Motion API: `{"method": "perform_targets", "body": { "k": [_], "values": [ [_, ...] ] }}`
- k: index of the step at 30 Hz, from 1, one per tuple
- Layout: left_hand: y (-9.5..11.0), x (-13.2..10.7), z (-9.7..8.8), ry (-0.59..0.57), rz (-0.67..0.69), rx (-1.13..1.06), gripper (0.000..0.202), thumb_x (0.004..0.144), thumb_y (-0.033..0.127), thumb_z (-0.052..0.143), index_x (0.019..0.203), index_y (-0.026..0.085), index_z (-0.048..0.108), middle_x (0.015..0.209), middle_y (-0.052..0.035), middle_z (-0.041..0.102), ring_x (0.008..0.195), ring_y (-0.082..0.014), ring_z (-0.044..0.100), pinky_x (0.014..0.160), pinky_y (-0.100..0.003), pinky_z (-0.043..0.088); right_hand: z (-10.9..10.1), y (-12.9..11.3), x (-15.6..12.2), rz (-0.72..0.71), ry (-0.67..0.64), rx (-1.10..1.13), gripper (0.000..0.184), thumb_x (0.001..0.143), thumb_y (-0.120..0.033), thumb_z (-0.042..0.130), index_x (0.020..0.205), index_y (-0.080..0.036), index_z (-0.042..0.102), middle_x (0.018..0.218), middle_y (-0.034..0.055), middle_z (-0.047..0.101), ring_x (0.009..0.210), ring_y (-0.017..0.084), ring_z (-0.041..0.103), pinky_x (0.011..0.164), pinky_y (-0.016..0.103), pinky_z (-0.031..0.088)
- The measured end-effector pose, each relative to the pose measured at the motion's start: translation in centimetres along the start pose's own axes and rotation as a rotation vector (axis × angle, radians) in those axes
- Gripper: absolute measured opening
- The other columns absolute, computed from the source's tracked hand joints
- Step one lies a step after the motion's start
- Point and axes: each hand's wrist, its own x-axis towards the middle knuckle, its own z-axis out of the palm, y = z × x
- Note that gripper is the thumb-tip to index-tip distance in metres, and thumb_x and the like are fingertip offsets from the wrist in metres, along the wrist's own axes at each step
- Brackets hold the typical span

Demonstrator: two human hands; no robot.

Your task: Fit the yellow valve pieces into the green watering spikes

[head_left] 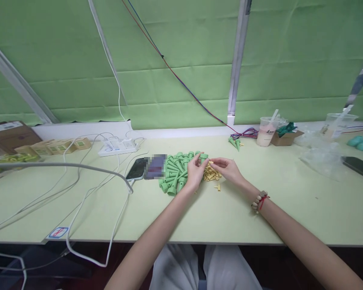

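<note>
My left hand [196, 171] is closed around a green plastic watering spike [203, 156], whose wide end shows above the fingers. Between the thumb and fingertips of my right hand [228, 170] is a small yellow T-shaped valve [211, 162], held close against the spike; whether the two touch I cannot tell. To the left lies a heap of green spikes [175, 173], partly hidden by my left hand. Below my fingertips is a pile of yellow valves [211, 175], with a single yellow valve [218, 187] lying apart nearer to me.
Left of the heap are a phone [136, 169] and a blurred dark rectangle [155, 166]. White cables run from a power strip [118, 147]. At the back stand two green spikes [236, 142], a drink cup [265, 132] and a small carton [286, 139]; a plastic bag [320, 155] lies right.
</note>
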Motion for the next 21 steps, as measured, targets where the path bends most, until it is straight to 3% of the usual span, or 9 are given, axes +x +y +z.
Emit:
{"method": "perform_targets", "body": {
  "k": [4,11,17,21],
  "values": [
    [0.07,-0.09,0.02,-0.005,0.0,-0.013,0.047,0.066,0.028,0.067,0.11,0.013,0.062,0.057,0.005,0.037,0.054,-0.0088,0.038,0.058,-0.023,0.039,0.02,-0.14,0.06,0.011,0.017,0.004,0.043,0.06,-0.045,0.072,0.089,-0.015,0.067,0.09,0.0102,0.07,0.084,0.021,0.065,0.081,0.037,0.052],
    [-0.1,0.08,-0.03,0.016,-0.007,-0.015,0.049,0.064,0.03,0.069,0.11,0.014,0.062,0.066,0.0002,0.052,0.065,-0.0114,0.049,0.064,-0.023,0.041,0.03,-0.78,0.05,0.04,-0.008,0.046,0.043,0.058,-0.044,0.074,0.09,-0.016,0.066,0.091,0.0091,0.07,0.087,0.021,0.065,0.083,0.037,0.051],
    [-0.07,0.19,-0.2,0.026,0.004,0.027,0.047,0.066,0.03,0.068,0.11,0.014,0.063,0.064,0.0012,0.05,0.063,-0.0108,0.048,0.063,-0.022,0.041,-0.13,-0.53,0.31,0.031,0.007,0.025,0.045,0.055,-0.039,0.076,0.091,-0.015,0.066,0.09,0.0093,0.069,0.087,0.021,0.064,0.083,0.037,0.051],
    [0.12,0.15,-0.2,0.042,0.001,0.01,0.044,0.063,0.03,0.07,0.104,0.015,0.065,0.067,-0.0001,0.054,0.067,-0.0118,0.049,0.065,-0.023,0.042,-0.22,-0.17,0.41,0.059,-0.039,0.023,0.04,0.064,-0.045,0.069,0.09,-0.014,0.067,0.092,0.0104,0.07,0.086,0.02,0.065,0.081,0.037,0.052]
  ]
}}
